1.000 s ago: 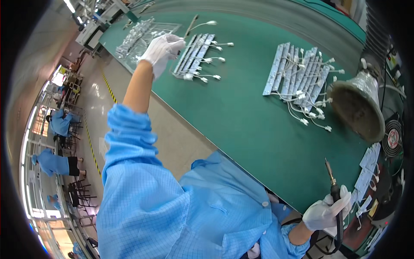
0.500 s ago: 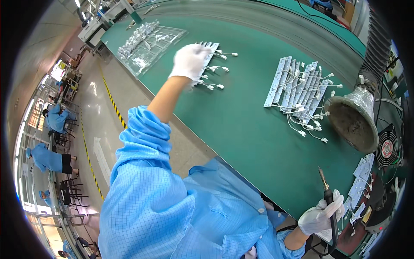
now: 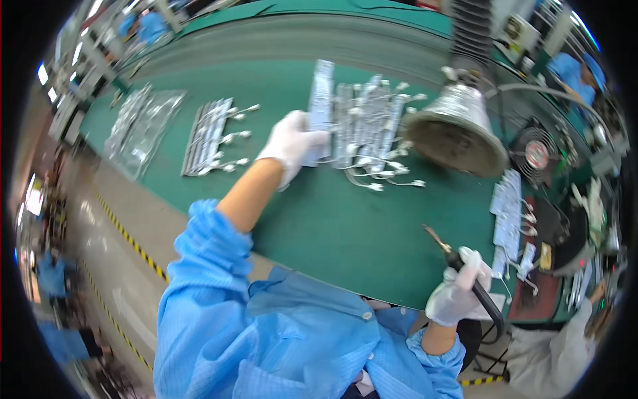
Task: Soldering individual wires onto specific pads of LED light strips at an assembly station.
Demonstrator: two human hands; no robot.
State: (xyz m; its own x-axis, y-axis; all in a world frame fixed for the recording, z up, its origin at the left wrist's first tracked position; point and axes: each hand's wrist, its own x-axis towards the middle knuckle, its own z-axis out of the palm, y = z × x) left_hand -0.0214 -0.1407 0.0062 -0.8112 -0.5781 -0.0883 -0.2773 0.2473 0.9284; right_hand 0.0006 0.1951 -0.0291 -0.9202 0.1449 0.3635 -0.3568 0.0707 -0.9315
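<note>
My left hand (image 3: pixel 292 145), in a white glove, grips a long silvery strip board (image 3: pixel 321 100) by its near end, holding it next to a pile of similar strip boards with white wired plugs (image 3: pixel 372 126) on the green bench (image 3: pixel 319 219). My right hand (image 3: pixel 457 292), also gloved, holds a soldering iron (image 3: pixel 458 263) with a black handle and cord near the bench's front edge, its tip pointing away from me.
A second row of strip boards (image 3: pixel 209 136) lies to the left, clear plastic bags (image 3: pixel 139 126) beyond it. A metal cone-shaped fume hood (image 3: pixel 458 130) hangs right of the pile. More boards (image 3: pixel 508 213) and a small fan (image 3: pixel 535 156) sit at right. Another person's white sleeve (image 3: pixel 551 352) shows at lower right.
My left hand moved right from the left row of boards to the middle pile and now holds a strip board. My right hand still holds the soldering iron.
</note>
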